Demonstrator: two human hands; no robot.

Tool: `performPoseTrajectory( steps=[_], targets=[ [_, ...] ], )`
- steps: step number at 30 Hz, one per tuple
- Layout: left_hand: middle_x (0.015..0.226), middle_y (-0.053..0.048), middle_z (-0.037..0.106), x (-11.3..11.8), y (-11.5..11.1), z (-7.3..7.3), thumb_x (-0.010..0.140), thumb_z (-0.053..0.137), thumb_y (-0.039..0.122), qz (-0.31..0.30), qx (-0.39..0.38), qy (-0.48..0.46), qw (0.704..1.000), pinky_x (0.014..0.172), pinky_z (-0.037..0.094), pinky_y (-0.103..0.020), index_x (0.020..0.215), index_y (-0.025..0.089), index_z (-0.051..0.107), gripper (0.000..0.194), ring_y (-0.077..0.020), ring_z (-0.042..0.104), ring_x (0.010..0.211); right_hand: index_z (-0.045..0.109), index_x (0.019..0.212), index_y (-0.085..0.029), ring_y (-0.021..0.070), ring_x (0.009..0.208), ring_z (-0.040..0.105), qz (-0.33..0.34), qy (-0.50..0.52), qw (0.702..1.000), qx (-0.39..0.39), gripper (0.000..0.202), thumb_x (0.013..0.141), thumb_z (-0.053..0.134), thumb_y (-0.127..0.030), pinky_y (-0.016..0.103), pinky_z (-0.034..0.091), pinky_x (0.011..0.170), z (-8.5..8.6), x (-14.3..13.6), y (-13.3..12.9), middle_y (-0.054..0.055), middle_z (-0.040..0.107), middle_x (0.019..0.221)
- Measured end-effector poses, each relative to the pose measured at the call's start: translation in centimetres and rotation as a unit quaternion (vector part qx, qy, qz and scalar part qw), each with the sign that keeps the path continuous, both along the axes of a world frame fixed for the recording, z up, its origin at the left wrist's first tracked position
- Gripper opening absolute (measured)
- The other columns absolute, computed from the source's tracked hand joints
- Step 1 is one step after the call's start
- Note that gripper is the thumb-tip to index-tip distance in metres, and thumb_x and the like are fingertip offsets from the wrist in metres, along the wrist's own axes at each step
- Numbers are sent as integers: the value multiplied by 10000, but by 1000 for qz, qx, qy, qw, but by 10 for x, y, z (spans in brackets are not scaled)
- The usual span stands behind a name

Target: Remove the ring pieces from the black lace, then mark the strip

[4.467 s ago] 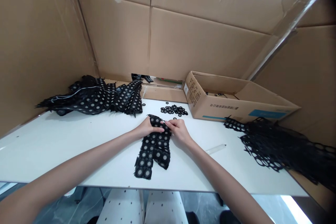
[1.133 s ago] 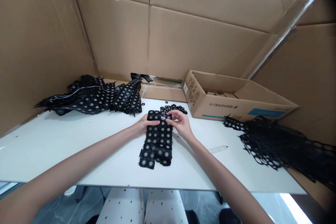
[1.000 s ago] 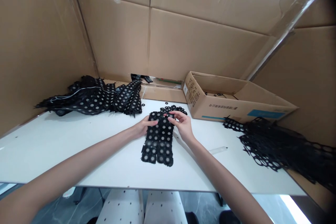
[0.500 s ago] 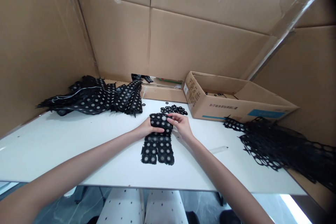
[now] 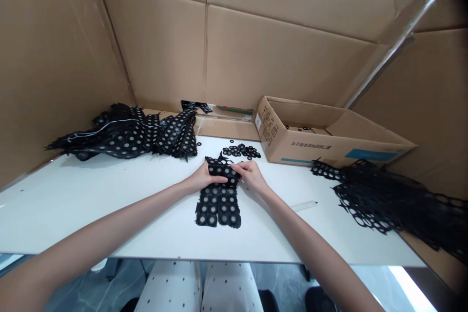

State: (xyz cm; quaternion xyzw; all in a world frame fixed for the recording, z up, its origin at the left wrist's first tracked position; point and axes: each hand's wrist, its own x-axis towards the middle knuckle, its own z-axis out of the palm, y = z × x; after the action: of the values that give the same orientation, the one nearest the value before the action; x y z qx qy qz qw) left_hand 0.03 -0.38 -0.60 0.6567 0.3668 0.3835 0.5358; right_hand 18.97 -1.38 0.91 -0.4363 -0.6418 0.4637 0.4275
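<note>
A black rubber sheet of moulded rings [image 5: 218, 207] lies on the white table in front of me, its near end split into two strips. My left hand [image 5: 204, 178] grips the raised far part from the left, thumb across its face. At the upper right edge of this sheet, my right hand [image 5: 252, 175] pinches thumb and forefinger together on the rubber. A ragged bit with see-through holes stands up along the top edge between my hands. Just beyond lie loose black rings [image 5: 241, 151] in a small heap.
Bundled black ring sheets [image 5: 135, 131] lie at the back left. An open cardboard box [image 5: 307, 148] with some rings inside stands at the back right. Black holed scrap [image 5: 387, 200] spreads along the right edge, and a clear pen-like tool [image 5: 304, 206] lies near my right forearm.
My right hand has come slightly down along the sheet's upper right edge. A ragged, holed piece now sticks up at the top edge. My left hand keeps its grip.
</note>
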Motion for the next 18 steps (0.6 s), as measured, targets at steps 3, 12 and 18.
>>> performPoseTrajectory(
  steps=[3,12,18],
  targets=[
    [1008,-87,687,1,-1,2,565,796,304,5,-3,9,1000,892,469,-392,941,119,626,452,-248,621,950,380,422,-182,71,382,295,-28,34,999,-16,511,743,589,-519,239,212,405,-4,-6,-1,-50,336,397],
    [1075,-77,670,3,-3,6,566,797,264,-26,10,4,1000,946,427,-396,1003,145,630,482,-259,597,1016,489,488,-179,91,366,350,-230,81,969,25,502,770,506,-594,244,286,415,-3,-11,5,-26,414,378],
    [1064,-114,669,2,-3,3,542,813,280,-21,-34,-1,999,946,425,-427,975,121,629,496,-271,601,1008,562,552,-156,89,378,351,-341,106,933,46,495,749,516,-608,241,296,405,-6,17,16,1,487,433]
  ],
)
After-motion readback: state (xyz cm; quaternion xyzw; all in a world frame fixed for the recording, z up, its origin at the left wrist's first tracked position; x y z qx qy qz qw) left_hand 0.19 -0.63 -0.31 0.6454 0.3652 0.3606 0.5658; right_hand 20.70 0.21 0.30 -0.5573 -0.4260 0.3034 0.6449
